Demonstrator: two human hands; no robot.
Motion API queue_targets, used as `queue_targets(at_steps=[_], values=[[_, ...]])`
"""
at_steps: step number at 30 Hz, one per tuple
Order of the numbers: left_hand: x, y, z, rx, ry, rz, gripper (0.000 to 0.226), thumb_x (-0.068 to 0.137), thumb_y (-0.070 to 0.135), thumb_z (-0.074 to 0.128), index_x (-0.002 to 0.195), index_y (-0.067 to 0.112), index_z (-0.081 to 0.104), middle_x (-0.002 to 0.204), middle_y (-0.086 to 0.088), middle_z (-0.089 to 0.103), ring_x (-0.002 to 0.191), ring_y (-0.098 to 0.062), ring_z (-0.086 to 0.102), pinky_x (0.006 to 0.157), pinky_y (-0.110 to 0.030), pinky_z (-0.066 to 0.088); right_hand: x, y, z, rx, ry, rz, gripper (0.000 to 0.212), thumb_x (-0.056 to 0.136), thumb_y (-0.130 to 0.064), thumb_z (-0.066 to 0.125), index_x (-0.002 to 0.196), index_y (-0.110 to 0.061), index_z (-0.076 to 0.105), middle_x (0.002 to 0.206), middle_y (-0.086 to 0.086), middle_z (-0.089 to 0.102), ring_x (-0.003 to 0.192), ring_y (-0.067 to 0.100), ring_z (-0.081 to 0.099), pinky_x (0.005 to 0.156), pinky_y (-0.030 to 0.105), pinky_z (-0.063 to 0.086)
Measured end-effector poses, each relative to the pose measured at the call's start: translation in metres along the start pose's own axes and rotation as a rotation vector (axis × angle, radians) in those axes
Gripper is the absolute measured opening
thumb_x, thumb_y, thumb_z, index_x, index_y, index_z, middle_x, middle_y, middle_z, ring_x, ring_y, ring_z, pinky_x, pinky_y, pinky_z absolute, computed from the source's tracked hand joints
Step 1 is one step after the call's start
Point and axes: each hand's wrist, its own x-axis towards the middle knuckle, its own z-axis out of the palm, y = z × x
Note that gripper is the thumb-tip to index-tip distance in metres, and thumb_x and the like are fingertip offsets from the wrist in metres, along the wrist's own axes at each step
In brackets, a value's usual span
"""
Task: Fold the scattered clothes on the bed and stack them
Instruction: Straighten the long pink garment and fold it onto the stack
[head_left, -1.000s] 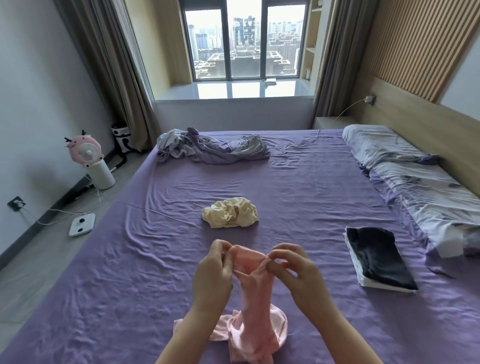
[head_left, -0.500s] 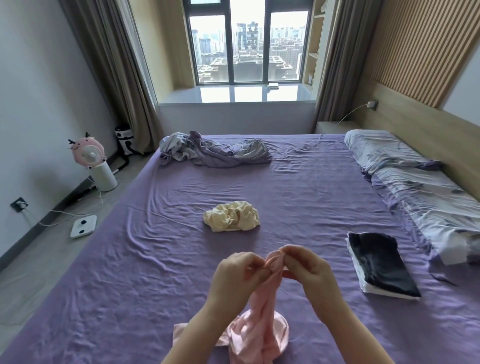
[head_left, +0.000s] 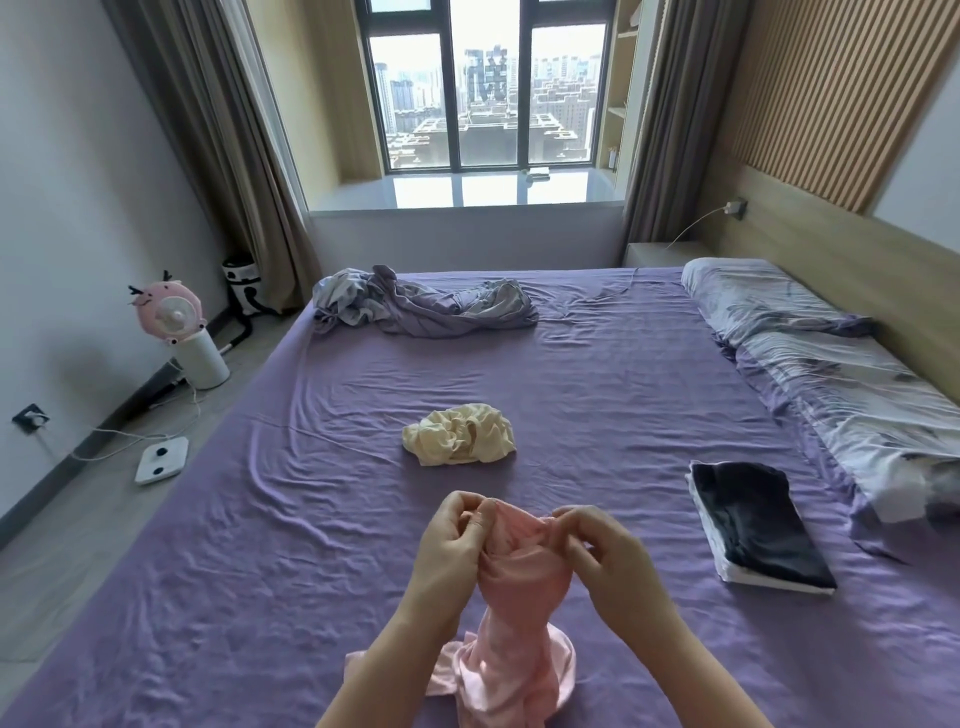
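Bed with a wrinkled purple sheet fills most of the view, its headboard side on the right, where a grey-patterned duvet lies along the edge. At the far end near the window sits a crumpled heap of purple-grey bedding. A folded stack topped by a dark garment lies on the right part of the bed, well apart from the hands. Near the middle of the sheet lies a bunched cream-yellow garment, just beyond the hands. Closest to the camera, the pink garment is lifted at its top edge while its lower part pools on the sheet between the forearms. The left hand pinches the garment's upper left edge with curled fingers; the right hand pinches the upper right edge, so the cloth hangs between the two hands. On the floor to the left stand a pink fan and a white scale.
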Motion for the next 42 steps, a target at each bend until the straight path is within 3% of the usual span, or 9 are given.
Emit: queue_targets(at_steps=[3,8,13,18,23,28,31,37,42], values=[[-0.004,0.001,0.005,0.013,-0.037,0.104,0.012,0.095,0.015,0.054,0.087,0.007,0.058,0.067,-0.007,0.063,0.060,-0.011,0.057,0.056,-0.021,0.047,0.001,-0.008,0.007,0.014,-0.030,-0.073,0.028,0.083,0.006,0.062,0.087,-0.019,0.075,0.103,-0.005,0.065,0.096,0.001,0.061,0.073,0.015,0.048],[-0.004,0.000,0.003,0.049,0.015,0.199,0.010,0.093,0.014,0.057,0.085,0.009,0.059,0.066,-0.002,0.061,0.062,-0.011,0.055,0.058,-0.023,0.047,-0.001,-0.006,0.012,-0.073,0.021,-0.059,0.023,0.077,-0.006,0.074,0.099,-0.014,0.073,0.097,-0.007,0.063,0.084,-0.005,0.060,0.069,0.006,0.043],[0.000,-0.003,-0.003,0.051,0.084,0.184,0.009,0.093,0.013,0.057,0.086,0.009,0.060,0.066,0.000,0.058,0.058,-0.005,0.052,0.054,-0.018,0.044,-0.003,-0.003,0.008,-0.125,0.005,-0.111,0.011,0.075,-0.004,0.076,0.081,-0.012,0.074,0.091,-0.007,0.066,0.076,0.000,0.060,0.066,0.008,0.043],[-0.002,-0.006,-0.007,0.109,0.036,0.235,0.007,0.089,0.010,0.063,0.088,0.016,0.059,0.071,0.003,0.059,0.056,-0.004,0.052,0.054,-0.015,0.042,0.003,-0.007,0.002,0.227,0.072,0.051,0.028,0.075,0.002,0.073,0.071,-0.025,0.074,0.092,-0.004,0.068,0.085,0.008,0.065,0.074,0.021,0.052],[-0.008,-0.005,-0.019,0.295,-0.107,0.372,0.026,0.081,0.002,0.069,0.076,0.028,0.067,0.079,0.010,0.060,0.061,0.000,0.051,0.060,-0.011,0.039,0.008,-0.018,-0.009,0.661,0.140,0.227,0.010,0.070,-0.005,0.071,0.076,-0.013,0.074,0.081,0.005,0.070,0.079,0.012,0.066,0.070,0.017,0.053],[-0.013,0.009,-0.019,0.545,-0.113,0.621,0.014,0.074,0.031,0.074,0.087,0.037,0.071,0.106,0.009,0.051,0.102,-0.006,0.053,0.087,-0.014,0.039,0.010,-0.027,-0.007,0.652,0.115,0.235,0.014,0.080,0.002,0.064,0.082,-0.010,0.069,0.077,0.011,0.067,0.074,0.020,0.062,0.064,0.025,0.053],[-0.018,0.014,-0.007,0.677,0.029,0.729,0.028,0.073,0.053,0.065,0.084,0.029,0.073,0.097,0.009,0.056,0.097,-0.012,0.053,0.085,-0.023,0.043,0.010,-0.033,-0.005,0.561,0.051,0.162,0.017,0.085,0.000,0.061,0.080,-0.015,0.068,0.074,0.010,0.068,0.065,0.016,0.061,0.054,0.025,0.050],[-0.016,0.023,0.001,0.399,-0.115,0.435,0.013,0.081,0.042,0.070,0.081,0.029,0.072,0.092,0.004,0.058,0.095,-0.015,0.055,0.082,-0.015,0.040,0.011,-0.038,-0.010,0.618,0.004,0.147,0.020,0.083,0.002,0.061,0.080,-0.014,0.072,0.080,0.009,0.073,0.072,0.017,0.068,0.059,0.020,0.052],[-0.011,0.011,0.003,0.778,-0.140,0.502,0.011,0.081,0.028,0.069,0.085,0.019,0.075,0.097,0.012,0.050,0.101,-0.011,0.043,0.091,-0.020,0.037,0.005,-0.037,-0.012,0.561,-0.029,0.140,0.021,0.087,-0.003,0.058,0.080,-0.021,0.069,0.077,0.008,0.073,0.066,0.015,0.065,0.057,0.021,0.051]])
